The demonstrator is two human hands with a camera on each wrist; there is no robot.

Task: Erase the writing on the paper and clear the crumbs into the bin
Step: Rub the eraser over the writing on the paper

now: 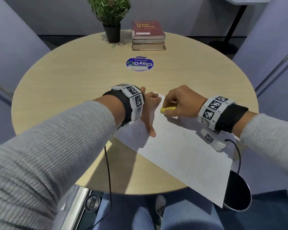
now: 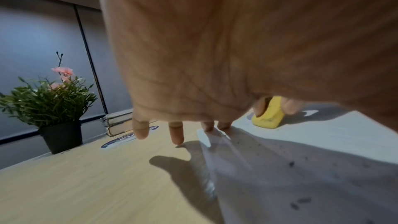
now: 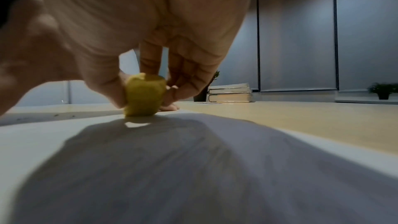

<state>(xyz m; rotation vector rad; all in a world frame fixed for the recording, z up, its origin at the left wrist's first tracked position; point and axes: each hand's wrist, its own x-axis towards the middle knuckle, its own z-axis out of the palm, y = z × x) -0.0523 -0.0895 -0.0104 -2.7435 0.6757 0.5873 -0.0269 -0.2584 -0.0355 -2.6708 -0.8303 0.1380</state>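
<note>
Bin (image 1: 238, 195) partly hidden under paper (image 1: 181, 151), near right. Eraser (image 1: 167, 109) mostly covered by right hand (image 1: 181, 100). Any remaining writing too faint to read. Far plant (image 1: 109, 12) cut off at top.

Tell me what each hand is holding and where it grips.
The right hand pinches the yellow eraser by its upper sides, its lower end on the paper. The left hand holds nothing; it presses flat on the paper.
</note>
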